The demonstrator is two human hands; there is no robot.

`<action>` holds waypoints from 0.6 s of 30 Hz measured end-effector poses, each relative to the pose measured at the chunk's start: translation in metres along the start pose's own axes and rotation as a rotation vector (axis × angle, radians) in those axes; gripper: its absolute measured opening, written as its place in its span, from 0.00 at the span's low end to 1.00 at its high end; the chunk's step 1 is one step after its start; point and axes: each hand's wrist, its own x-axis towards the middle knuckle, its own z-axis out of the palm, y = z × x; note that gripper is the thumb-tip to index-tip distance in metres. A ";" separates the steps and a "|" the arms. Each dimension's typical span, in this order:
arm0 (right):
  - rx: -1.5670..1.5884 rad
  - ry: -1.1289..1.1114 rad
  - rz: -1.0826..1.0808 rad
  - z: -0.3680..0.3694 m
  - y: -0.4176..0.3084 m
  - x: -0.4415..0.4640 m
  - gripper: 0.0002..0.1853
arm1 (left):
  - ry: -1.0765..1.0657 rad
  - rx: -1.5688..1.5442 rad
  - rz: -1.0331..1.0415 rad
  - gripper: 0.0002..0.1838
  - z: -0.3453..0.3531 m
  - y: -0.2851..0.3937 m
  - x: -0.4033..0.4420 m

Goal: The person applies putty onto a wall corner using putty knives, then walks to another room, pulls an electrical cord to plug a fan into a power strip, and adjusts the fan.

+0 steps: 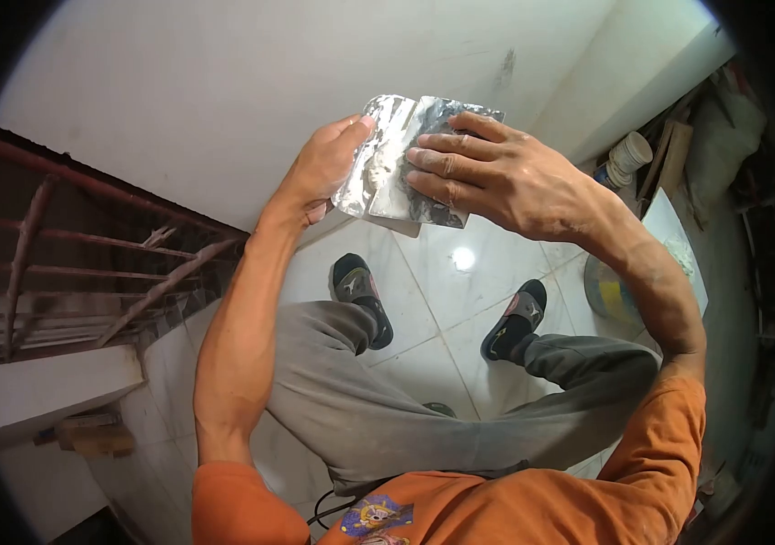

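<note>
My left hand (328, 163) grips a putty trowel (387, 118) at its left edge, the thumb pressed on the face. White paste streaks the metal. My right hand (501, 177) is on a second putty trowel (437, 111), its fingers spread over the back and its thumb hidden. The two metal blades meet side by side, their inner edges touching or overlapping, with a thick lump of white paste (386, 168) along the join. Both are held up in front of a pale wall (315, 64).
A reddish metal railing (106, 268) runs along the left. At right, a bucket (607, 292) stands beside a pale board (683, 259) bearing white paste. Farther back are a white tub (630, 153), wood planks (674, 154) and a sack (724, 150). The tiled floor (415, 300) lies below.
</note>
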 end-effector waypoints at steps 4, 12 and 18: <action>0.031 -0.202 -0.012 -0.003 0.005 0.006 0.19 | 0.033 0.056 0.020 0.19 -0.009 -0.005 -0.001; 0.514 -0.395 0.553 0.035 0.059 -0.050 0.15 | 0.239 -0.043 0.086 0.18 -0.046 0.005 -0.018; 1.711 0.202 1.518 0.269 0.070 -0.153 0.10 | 0.293 0.139 0.065 0.19 -0.030 0.012 -0.026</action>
